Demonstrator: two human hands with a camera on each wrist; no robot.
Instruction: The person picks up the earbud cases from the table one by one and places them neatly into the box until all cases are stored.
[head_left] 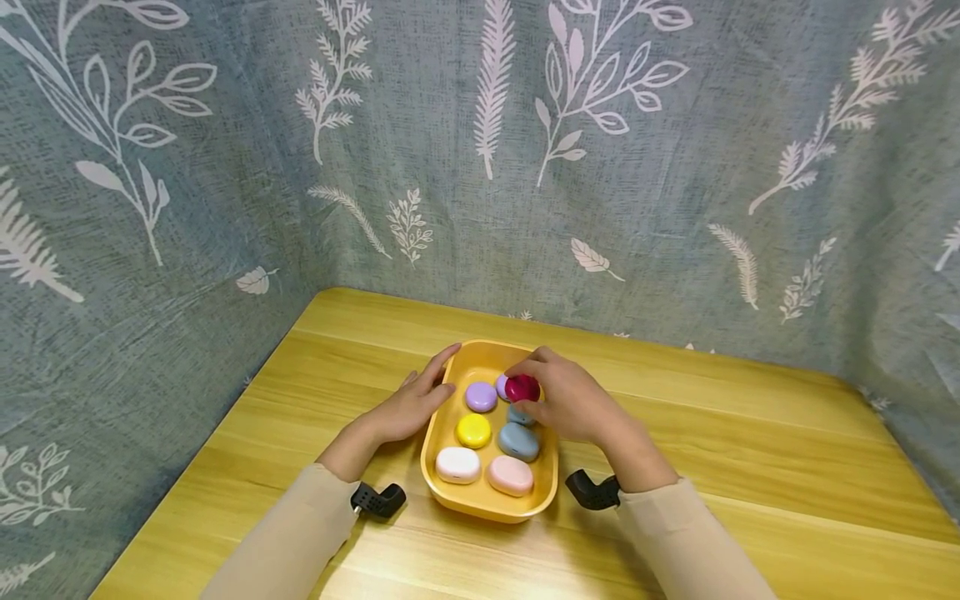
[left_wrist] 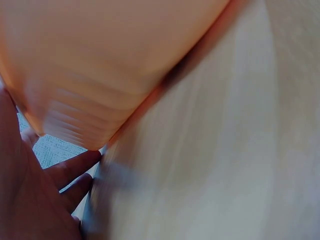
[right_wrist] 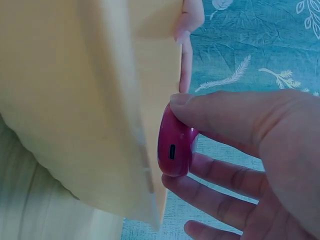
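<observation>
My right hand [head_left: 573, 396] pinches a dark red earbud case [right_wrist: 172, 142] between thumb and fingertips. It is over the far right part of the orange bin [head_left: 487, 508], and in the right wrist view the case shows a small port. Resting at the bin's left rim is my left hand [head_left: 405, 408], thumb and index finger at the edge and the other fingers spread outside. Inside lie a lilac case [head_left: 481, 397], a yellow case [head_left: 473, 431], a white case [head_left: 458, 465], a pink case [head_left: 511, 475] and a blue-grey case [head_left: 518, 442]. The right hand partly hides another lilac and another blue-grey case.
The bin stands on a wooden table [head_left: 750, 467]. Behind and to the left hangs a grey-blue curtain [head_left: 450, 275] with white leaf prints. Black wrist cameras [head_left: 379, 500] sit below both hands, close to the bin's sides.
</observation>
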